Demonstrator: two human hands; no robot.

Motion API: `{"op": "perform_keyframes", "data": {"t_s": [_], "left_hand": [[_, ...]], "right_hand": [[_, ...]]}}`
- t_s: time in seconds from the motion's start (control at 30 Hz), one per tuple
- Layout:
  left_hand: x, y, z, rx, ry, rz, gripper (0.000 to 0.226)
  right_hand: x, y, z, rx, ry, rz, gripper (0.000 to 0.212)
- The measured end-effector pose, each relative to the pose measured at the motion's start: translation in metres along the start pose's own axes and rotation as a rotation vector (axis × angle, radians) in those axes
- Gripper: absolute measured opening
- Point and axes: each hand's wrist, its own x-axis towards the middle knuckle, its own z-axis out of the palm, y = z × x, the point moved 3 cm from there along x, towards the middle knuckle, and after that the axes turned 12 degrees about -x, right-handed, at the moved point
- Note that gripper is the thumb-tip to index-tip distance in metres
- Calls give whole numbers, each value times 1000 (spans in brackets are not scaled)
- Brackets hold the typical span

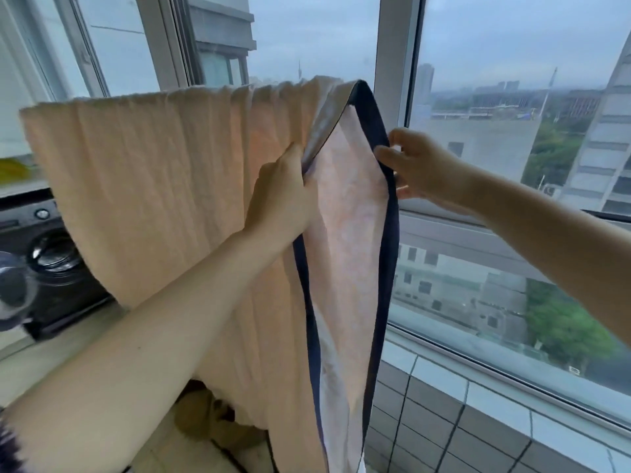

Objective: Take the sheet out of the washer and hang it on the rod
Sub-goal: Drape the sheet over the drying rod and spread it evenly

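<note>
A peach sheet [153, 186] with a dark navy border hangs draped over a rod that its top fold hides, running from the left up toward the window post. My left hand [280, 196] grips the near layer's edge at the sheet's right end. My right hand [420, 165] pinches the navy border of the far layer, so the two layers are spread apart and the pale inner side shows. The dark front-loading washer [51, 254] stands at the lower left, with its door open toward me.
Large windows [512, 131] run along the far side and right, with a tiled sill and wall [461, 421] below them. A brown object [211, 421] lies on the pale floor under the sheet. Something yellow [12, 170] sits on the ledge above the washer.
</note>
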Motion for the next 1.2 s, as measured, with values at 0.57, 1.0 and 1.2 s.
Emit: {"op": "perform_keyframes", "data": {"t_s": [0.57,1.0,1.2], "left_hand": [[-54,-24,14,389,-440,-274,25],[14,47,-15,314,137,136,12],[4,28,-10,363,80,79,13]], "right_hand": [[9,-16,-22,-147,277,-272,11],[-12,16,13,-301,-85,-200,7],[0,25,2,-48,63,15,11]]}}
